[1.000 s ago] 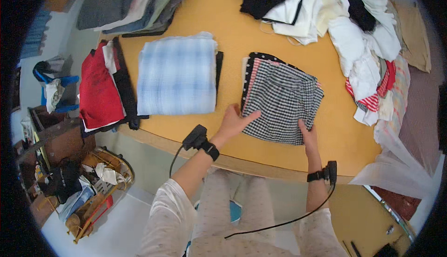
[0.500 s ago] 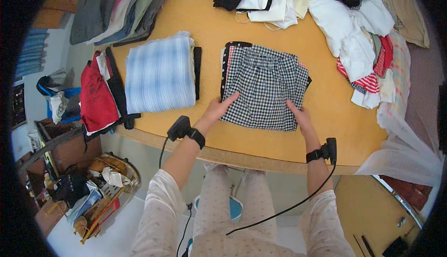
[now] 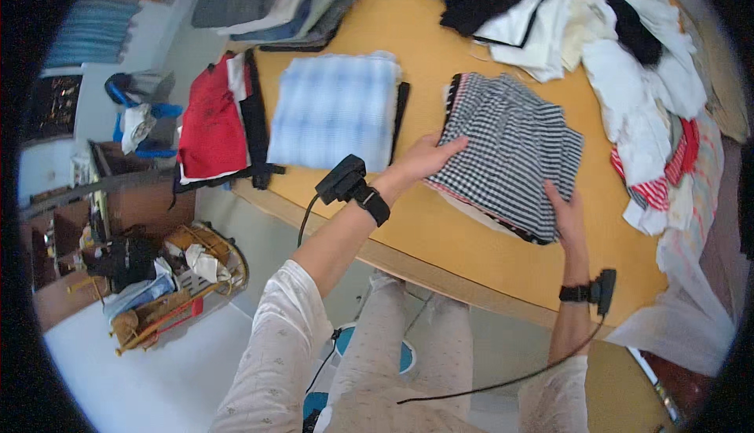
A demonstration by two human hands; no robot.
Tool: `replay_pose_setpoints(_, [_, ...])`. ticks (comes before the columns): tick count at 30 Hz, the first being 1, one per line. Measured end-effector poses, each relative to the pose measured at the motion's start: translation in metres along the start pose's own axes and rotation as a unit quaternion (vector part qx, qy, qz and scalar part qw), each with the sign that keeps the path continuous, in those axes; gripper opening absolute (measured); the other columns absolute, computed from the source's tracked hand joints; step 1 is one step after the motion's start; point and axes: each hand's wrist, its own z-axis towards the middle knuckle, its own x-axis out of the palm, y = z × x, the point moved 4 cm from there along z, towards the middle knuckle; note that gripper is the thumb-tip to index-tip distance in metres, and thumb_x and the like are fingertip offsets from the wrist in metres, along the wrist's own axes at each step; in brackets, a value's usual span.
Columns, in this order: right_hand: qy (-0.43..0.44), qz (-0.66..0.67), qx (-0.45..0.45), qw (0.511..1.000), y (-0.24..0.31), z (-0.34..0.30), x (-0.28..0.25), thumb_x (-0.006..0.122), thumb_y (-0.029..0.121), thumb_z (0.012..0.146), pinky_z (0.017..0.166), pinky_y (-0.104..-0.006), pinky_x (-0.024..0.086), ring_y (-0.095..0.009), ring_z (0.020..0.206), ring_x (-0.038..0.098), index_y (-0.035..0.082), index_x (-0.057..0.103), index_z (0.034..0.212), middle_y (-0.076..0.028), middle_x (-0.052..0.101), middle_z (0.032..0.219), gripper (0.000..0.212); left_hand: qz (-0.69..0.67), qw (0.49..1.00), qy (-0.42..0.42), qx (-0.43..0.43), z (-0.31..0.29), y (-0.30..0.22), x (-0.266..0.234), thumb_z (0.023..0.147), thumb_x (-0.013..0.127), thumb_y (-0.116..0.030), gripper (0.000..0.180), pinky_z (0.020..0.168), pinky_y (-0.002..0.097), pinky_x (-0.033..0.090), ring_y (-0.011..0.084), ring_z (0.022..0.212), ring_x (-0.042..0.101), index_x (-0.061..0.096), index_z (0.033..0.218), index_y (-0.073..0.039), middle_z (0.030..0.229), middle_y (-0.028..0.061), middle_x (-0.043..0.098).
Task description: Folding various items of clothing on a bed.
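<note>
Folded black-and-white checked shorts (image 3: pixel 503 150) with a gathered waistband top a small stack of folded garments on the table. At the stack's left side is my left hand (image 3: pixel 432 157), its thumb on the checked cloth and its other fingers mostly hidden by the fabric. My right hand (image 3: pixel 567 211) grips the near right corner, thumb on top. White and dark lower layers peek out along the near edge. Just left of this stack lies a folded blue-and-white plaid cloth (image 3: pixel 334 111), with black fabric under its right edge.
A red garment (image 3: pixel 210 123) with black and white pieces lies at the table's left. Grey and green folded clothes (image 3: pixel 314 13) sit at the far left. White garments (image 3: pixel 624 95) heap at the right. A cluttered rattan stand (image 3: pixel 181 284) is on the floor. Cables hang from both wrist devices.
The view has swung, shifting the scene rightward and tilting it. Between my hands the checked stack has turned slightly, and its lower layers now show at the near edge.
</note>
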Motion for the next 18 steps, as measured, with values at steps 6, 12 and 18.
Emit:
replay_pose_setpoints(6, [0.044,0.008,-0.126,0.991,0.118,-0.015,0.094,0.063,0.018,0.081,0.080,-0.0310,0.046,-0.019,0.088,0.058,-0.005,0.056,0.103,-0.010,0.062,0.096,0.033,0.001,0.996,-0.084,0.012,-0.093,-0.091,-0.106,0.084,0.057,-0.038,0.056,0.085,0.0256,0.043,0.0158,0.098,0.055,0.048,0.118,0.006,0.112,0.0094,0.057])
replay_pose_setpoints(12, [0.109,0.052,-0.195,0.973,0.158,-0.018,0.222,0.063,0.016,0.082,0.077,-0.0294,0.046,-0.016,0.083,0.058,-0.005,0.057,0.096,-0.009,0.063,0.092,0.026,-0.019,0.977,-0.214,-0.002,-0.176,-0.109,-0.210,0.087,0.054,-0.035,0.052,0.080,0.0246,0.046,0.0156,0.094,0.059,0.046,0.119,0.006,0.109,0.0114,0.059])
replay_pose_setpoints(18, [0.172,0.072,-0.211,0.960,0.135,-0.023,0.298,0.062,0.014,0.082,0.075,-0.0288,0.046,-0.015,0.082,0.058,-0.004,0.057,0.096,-0.008,0.062,0.093,0.023,-0.074,0.969,-0.234,0.008,-0.190,-0.036,-0.275,0.086,0.056,-0.034,0.049,0.081,0.0250,0.045,0.0154,0.096,0.057,0.049,0.117,0.004,0.110,0.0094,0.058])
